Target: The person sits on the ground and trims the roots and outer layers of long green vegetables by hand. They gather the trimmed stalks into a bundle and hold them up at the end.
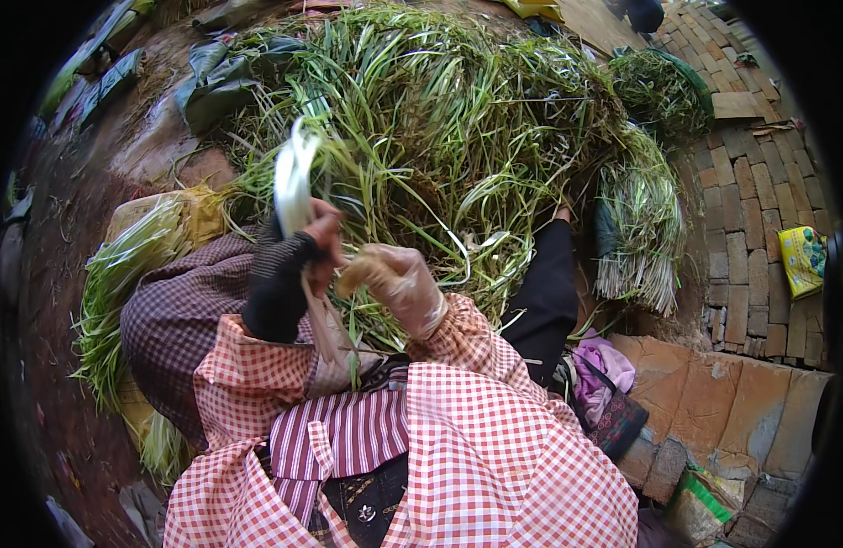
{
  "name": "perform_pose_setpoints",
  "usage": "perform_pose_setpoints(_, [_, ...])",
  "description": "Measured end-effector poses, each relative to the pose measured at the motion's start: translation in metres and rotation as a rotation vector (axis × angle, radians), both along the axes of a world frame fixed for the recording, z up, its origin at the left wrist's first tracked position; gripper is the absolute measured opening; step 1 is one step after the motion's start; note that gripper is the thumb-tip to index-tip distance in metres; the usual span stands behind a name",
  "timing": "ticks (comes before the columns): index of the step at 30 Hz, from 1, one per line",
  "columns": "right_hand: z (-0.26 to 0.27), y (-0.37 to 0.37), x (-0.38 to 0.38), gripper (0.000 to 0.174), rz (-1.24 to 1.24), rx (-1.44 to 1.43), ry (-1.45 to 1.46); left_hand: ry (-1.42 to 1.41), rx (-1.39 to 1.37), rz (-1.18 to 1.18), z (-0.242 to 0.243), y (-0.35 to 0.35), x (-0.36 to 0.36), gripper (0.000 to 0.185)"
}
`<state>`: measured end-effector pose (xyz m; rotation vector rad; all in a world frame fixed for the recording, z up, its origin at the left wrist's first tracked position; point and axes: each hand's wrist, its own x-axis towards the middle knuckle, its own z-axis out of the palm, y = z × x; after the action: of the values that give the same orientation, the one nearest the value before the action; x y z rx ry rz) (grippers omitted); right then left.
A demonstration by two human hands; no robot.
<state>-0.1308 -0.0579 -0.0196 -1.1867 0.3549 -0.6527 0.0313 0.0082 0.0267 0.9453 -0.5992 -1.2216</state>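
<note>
My left hand (320, 240), in a dark fingerless glove, is closed around a small bundle of pale stalks (295, 181). The bundle's white part sticks up above the fist and is blurred; pale lengths hang below it towards my lap. Just to the right is my right hand (394, 277), in a translucent plastic glove, its fingers curled and blurred. Whether it pinches anything is not clear. Beyond both hands spreads a large heap of long green leafy stalks (428, 116). A neat bundle of white-green stalks (130, 267) lies by my left knee.
Another bundle of stalks (637, 240) lies to the right, near a brick-paved floor (750, 198). A green sack of plants (658, 92) stands behind it. Flattened cardboard (709, 397), a purple cloth (603, 366) and a yellow packet (802, 262) are on the right.
</note>
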Motion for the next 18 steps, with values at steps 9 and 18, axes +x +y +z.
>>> perform_pose_setpoints(9, [-0.120, -0.132, -0.094, 0.045, -0.319, -0.280, 1.579, 0.221, -0.200, 0.349, -0.003, -0.001, 0.029, 0.018])
perform_pose_setpoints(18, [-0.034, -0.063, -0.081, 0.016, -0.401, -0.321, 0.841, 0.065, -0.032, -0.006, 0.015, -0.004, 0.001, 0.023])
